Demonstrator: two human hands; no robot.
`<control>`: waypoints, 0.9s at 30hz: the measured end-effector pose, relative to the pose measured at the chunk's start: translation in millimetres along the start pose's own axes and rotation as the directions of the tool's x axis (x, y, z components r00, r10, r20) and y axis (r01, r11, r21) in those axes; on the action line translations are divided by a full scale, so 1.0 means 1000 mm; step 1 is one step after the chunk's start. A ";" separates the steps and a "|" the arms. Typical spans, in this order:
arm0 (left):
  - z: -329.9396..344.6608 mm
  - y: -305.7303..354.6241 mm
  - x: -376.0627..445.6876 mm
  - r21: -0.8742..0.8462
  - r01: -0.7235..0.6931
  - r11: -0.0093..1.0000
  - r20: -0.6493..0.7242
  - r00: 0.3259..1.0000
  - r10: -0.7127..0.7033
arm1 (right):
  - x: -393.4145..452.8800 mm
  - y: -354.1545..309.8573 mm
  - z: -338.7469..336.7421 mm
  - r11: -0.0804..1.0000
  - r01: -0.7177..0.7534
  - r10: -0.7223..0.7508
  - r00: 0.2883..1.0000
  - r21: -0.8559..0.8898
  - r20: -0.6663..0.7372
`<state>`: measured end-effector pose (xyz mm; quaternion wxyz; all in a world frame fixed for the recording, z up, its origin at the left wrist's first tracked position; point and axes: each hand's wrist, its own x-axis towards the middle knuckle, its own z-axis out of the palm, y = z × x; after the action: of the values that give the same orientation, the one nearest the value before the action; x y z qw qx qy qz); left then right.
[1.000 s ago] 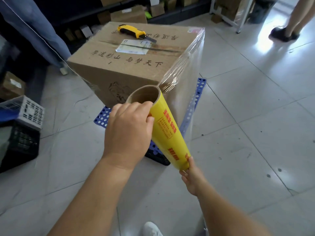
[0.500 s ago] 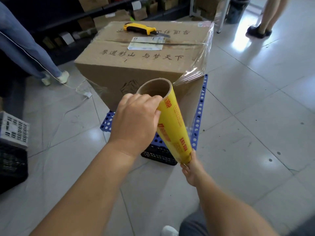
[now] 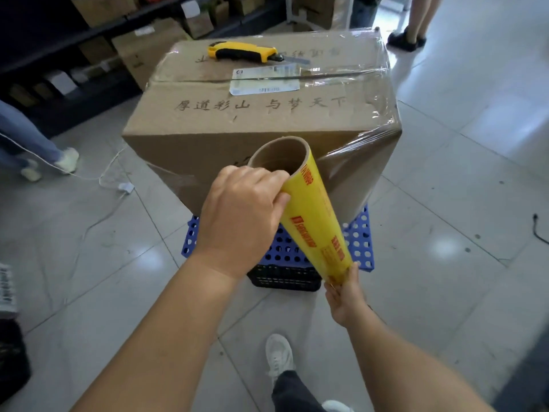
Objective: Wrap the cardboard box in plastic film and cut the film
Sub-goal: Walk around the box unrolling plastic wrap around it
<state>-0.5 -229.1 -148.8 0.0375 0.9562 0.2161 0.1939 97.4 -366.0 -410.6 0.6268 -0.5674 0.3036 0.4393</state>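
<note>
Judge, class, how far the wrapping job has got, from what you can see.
Done: film already clings to the cardboard box at its right corner. In hand: the left hand and right hand hold the film roll, film stretched to the box. Left: more wrapping, then cutting; the utility knife lies unused on top.

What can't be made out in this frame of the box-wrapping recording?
Head view only:
- Left hand fingers: curled into the film roll core, hidden.
- Right hand grip: roll's lower end covers the fingertips.
- Cardboard box far and left sides: out of sight, so film coverage there is unknown.
- Shipping label text: too small.
- Utility knife blade: blurred.
- Blue crate: mostly hidden by box and roll.
</note>
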 end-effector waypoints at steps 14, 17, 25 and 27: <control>-0.009 -0.070 0.019 -0.097 -0.228 0.969 0.039 0.972 0.232 | -0.024 0.042 0.061 0.974 0.028 0.012 0.984 0.224 -0.179; -0.010 -0.082 0.021 -0.130 -0.277 0.952 0.031 0.959 0.283 | -0.029 0.052 0.071 0.959 0.061 0.001 0.975 0.277 -0.220; -0.021 -0.127 0.024 -0.182 -0.415 0.892 0.027 0.904 0.426 | -0.054 0.101 0.111 0.914 0.128 -0.017 0.960 0.384 -0.280; -0.025 -0.136 0.023 -0.188 -0.443 0.877 0.018 0.891 0.454 | -0.058 0.111 0.122 0.904 0.147 -0.022 0.954 0.401 -0.300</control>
<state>-45.5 -96.6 -139.2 0.0841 0.9784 -0.0306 0.1866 -41.6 -261.9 -388.5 0.7014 -0.4904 0.4535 0.2490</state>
